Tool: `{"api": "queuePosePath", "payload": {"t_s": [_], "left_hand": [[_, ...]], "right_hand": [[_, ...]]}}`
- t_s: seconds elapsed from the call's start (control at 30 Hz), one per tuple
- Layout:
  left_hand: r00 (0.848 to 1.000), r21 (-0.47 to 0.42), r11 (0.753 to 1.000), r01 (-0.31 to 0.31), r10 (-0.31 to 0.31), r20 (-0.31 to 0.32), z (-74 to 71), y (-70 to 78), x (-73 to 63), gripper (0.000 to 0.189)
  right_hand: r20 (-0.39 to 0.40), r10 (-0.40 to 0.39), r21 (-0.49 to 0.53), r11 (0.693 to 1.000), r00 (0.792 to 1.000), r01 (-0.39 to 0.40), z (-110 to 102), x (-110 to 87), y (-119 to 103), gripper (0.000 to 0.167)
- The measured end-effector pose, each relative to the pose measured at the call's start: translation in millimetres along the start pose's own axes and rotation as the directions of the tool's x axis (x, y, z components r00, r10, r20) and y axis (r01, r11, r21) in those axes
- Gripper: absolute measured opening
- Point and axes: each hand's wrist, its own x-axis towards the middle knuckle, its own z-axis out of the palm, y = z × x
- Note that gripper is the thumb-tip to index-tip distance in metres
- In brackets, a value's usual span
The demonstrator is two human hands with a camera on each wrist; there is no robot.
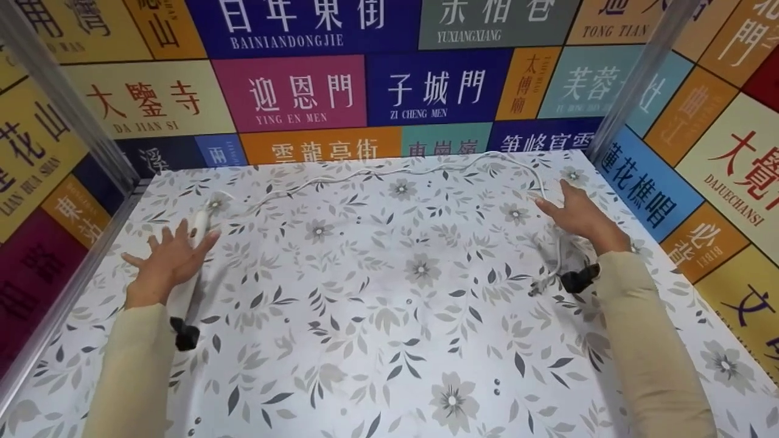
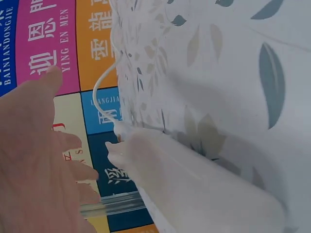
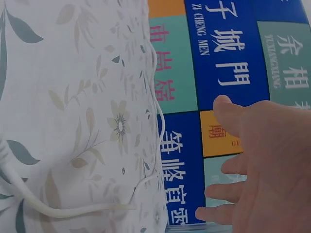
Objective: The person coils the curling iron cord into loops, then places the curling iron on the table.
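A long white device with a rounded body [image 2: 204,179] and a cord at its far end lies on the left of the table; I cannot tell its kind. My left hand [image 1: 167,261] is over it in the head view, fingers spread and gripping nothing. In the left wrist view the hand appears beside the device's narrow end. Its white cord [image 1: 377,172] runs along the back of the table to the right side. There my right hand [image 1: 581,219] is held out near the cord, fingers extended and thumb apart, holding nothing. The cord's end with the plug [image 1: 538,286] lies by the right wrist.
A white cloth with grey leaves and flowers covers the table [image 1: 365,274]. Panels with coloured, lettered blocks [image 1: 292,91] stand behind and at both sides, with clear corner posts [image 1: 639,79]. A black wrist piece [image 1: 184,333] shows on the left sleeve, another [image 1: 579,278] on the right.
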Motion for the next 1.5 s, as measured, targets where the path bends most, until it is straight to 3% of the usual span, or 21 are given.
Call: {"api": "queuePosePath", "payload": {"t_s": [0.13, 0.33, 0.57, 0.73, 0.9, 1.07, 1.3, 1.5], "left_hand": [[1.0, -0.086, 0.996, 0.014, -0.012, 0.024, 4.5, -6.1, -8.1, 0.103], [0.997, -0.201, 0.977, 0.074, -0.076, -0.001, 9.0, -11.0, -13.9, 0.102], [0.998, -0.26, 0.964, 0.059, -0.059, 0.008, 14.8, -25.6, -14.3, 0.099], [0.99, -0.293, 0.946, 0.139, -0.128, 0.058, 16.9, -31.4, -19.7, 0.096], [0.981, -0.268, 0.944, 0.193, -0.186, 0.051, 20.0, -31.6, -23.3, 0.09], [0.981, -0.278, 0.941, 0.193, -0.189, 0.04, 24.3, -28.9, -22.7, 0.091], [0.981, -0.27, 0.943, 0.195, -0.18, 0.077, 26.9, -33.7, -23.7, 0.089], [0.969, -0.249, 0.936, 0.248, -0.234, 0.083, 24.2, -31.3, -21.7, 0.08]], "right_hand": [[-0.01, 0.032, 0.037, 0.999, 0.999, -0.032, 1.7, -4.0, 12.0, 0.102], [-0.014, 0.134, 0.125, 0.983, 0.991, -0.131, 11.8, -10.4, 25.2, 0.103], [0.089, 0.26, 0.363, 0.891, 0.962, -0.274, 24.3, -12.8, 39.4, 0.106], [0.082, 0.278, 0.419, 0.861, 0.957, -0.286, 30.7, -9.7, 52.4, 0.101], [0.062, 0.281, 0.413, 0.866, 0.958, -0.281, 32.2, -6.1, 53.9, 0.094], [0.03, 0.299, 0.375, 0.881, 0.954, -0.289, 33.0, -2.6, 54.8, 0.089], [-0.061, 0.348, 0.361, 0.882, 0.936, -0.304, 49.8, 2.2, 54.7, 0.062], [-0.065, 0.321, 0.355, 0.892, 0.945, -0.279, 52.4, 4.0, 54.0, 0.055]]}}
